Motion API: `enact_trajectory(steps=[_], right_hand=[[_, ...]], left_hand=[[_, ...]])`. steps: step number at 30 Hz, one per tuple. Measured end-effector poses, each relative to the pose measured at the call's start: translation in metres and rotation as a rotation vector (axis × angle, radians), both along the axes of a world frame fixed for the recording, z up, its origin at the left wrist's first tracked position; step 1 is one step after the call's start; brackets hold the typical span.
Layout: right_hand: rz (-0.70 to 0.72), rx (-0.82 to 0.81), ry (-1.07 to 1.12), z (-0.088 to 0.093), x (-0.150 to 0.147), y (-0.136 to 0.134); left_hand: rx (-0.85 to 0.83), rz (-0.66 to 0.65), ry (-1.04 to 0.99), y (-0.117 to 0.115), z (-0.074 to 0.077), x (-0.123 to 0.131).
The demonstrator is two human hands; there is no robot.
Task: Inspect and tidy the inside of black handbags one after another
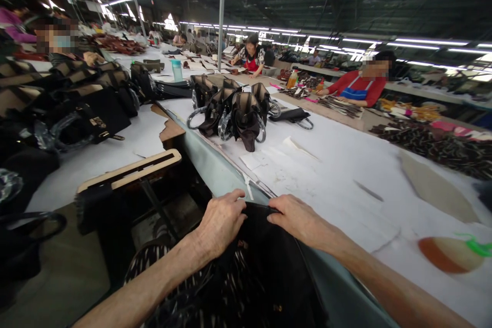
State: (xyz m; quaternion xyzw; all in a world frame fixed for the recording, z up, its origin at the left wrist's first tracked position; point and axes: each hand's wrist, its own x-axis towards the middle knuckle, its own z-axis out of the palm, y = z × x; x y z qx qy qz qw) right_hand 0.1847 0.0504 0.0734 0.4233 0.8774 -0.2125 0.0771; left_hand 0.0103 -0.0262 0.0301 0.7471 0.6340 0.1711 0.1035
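A black bag (265, 266) lies against the near edge of a long white worktable (338, 174), low in the middle of the view. My left hand (223, 220) grips the bag's top edge with its fingers curled. Just to the right, my right hand (298, 218) pinches the same top edge. The two hands sit close together, with only a small gap between them. The fingertips of both hands are partly hidden in the dark material.
Several brown and black handbags (234, 113) stand further up the table. More dark bags (77, 107) crowd the left table. An orange and white object (449, 253) lies at the right. Dark straps (434, 146) are heaped at the far right. Other people work at tables behind.
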Motion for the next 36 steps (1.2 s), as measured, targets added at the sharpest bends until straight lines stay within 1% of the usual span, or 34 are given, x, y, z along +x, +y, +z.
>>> enact_trajectory(steps=[8, 11, 14, 19, 20, 22, 25, 26, 33, 36], right_hand=[[-0.001, 0.022, 0.0, 0.0, 0.0, -0.002], [0.001, 0.045, 0.002, -0.001, 0.002, -0.001], [-0.017, 0.062, -0.01, -0.003, 0.003, -0.001], [-0.047, 0.067, -0.021, -0.005, -0.002, 0.0], [-0.049, 0.065, -0.025, -0.005, -0.003, 0.0], [-0.047, 0.066, -0.026, -0.005, -0.005, 0.001], [-0.032, 0.067, -0.018, -0.006, -0.005, 0.001], [-0.027, 0.066, -0.014, -0.006, -0.004, 0.002], [-0.015, 0.061, 0.004, -0.006, -0.003, 0.001], [-0.019, 0.058, 0.014, -0.007, -0.003, 0.001]], left_hand=[[-0.034, 0.082, 0.01, 0.006, 0.004, 0.011], [-0.023, 0.087, -0.033, 0.008, 0.004, 0.013], [0.034, 0.035, -0.131, 0.006, 0.0, 0.013], [0.078, -0.177, -0.188, -0.003, -0.007, 0.014], [0.074, -0.197, -0.195, -0.004, -0.008, 0.014], [0.055, -0.168, -0.225, -0.004, -0.009, 0.015], [0.019, -0.063, -0.287, -0.002, -0.009, 0.013], [0.009, -0.047, -0.296, 0.0, -0.008, 0.013], [-0.034, -0.019, -0.22, 0.009, -0.002, 0.013], [-0.034, -0.032, -0.188, 0.013, -0.002, 0.015]])
